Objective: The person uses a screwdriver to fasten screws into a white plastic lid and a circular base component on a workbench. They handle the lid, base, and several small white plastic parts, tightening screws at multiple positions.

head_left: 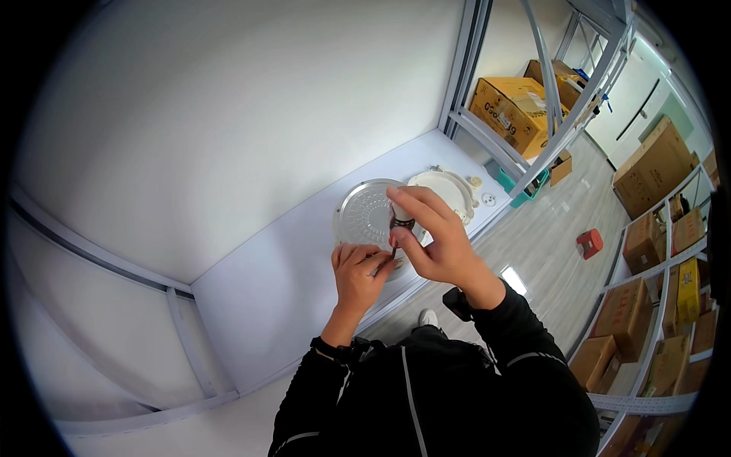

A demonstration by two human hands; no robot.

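Left hand (358, 280), lower centre: thumb and forefinger pinching at the tool's lower end; cannot tell what else is between.
Right hand (443, 247), centre: thumb and fingers gripping the dark tool (400, 222).
Technique: probably best to hold shaft upright, press lightly.
Metal disc (364, 212), mid-frame: beneath hands, on white table (282, 297).
White round part (435, 183): right of disc.

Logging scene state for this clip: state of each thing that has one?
Right hand: gripping dark-and-pale item
Left hand: fingertips pinched near the item's lower end; grip unclear
Dark-and-pale item: held up, partly hidden
Silver perforated disc: lying flat
White round part: lying beside the disc
Yellow box: top looks closed
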